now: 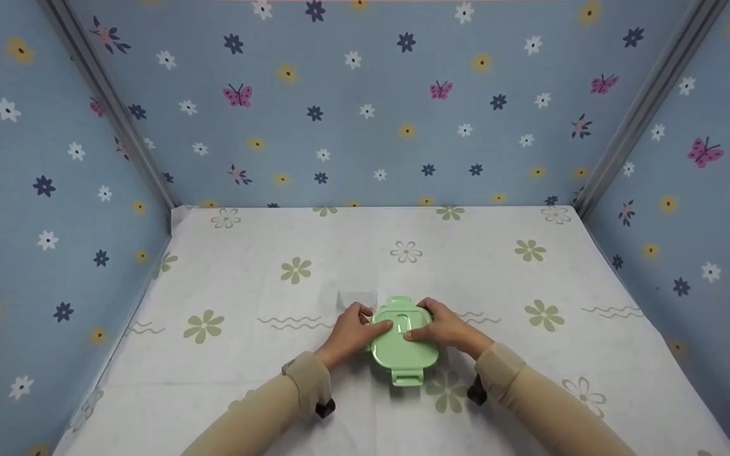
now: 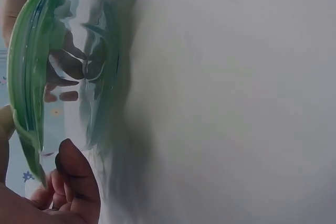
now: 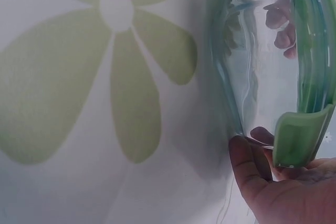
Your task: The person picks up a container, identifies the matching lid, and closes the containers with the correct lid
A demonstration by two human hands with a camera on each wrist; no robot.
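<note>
A food container with a light green snap lid (image 1: 406, 356) and a clear glass body (image 3: 268, 77) is between my two hands, at the middle front of the table. My left hand (image 1: 353, 334) grips its left side, thumb on the lid and fingers curled below the rim. From the right, my right hand (image 1: 452, 329) holds it, thumb across the lid top and fingers round the far right side. Lid flaps stick out at the near and far ends; a side flap (image 3: 299, 139) hangs down beside my right fingers. Whether the base touches the cloth, I cannot tell.
A white cloth (image 1: 213, 367) with green flowers covers the table. Just beyond my left hand stands a faint see-through rectangular thing (image 1: 357, 297), its kind unclear. Blue flowered walls (image 1: 365, 82) enclose the back and both sides.
</note>
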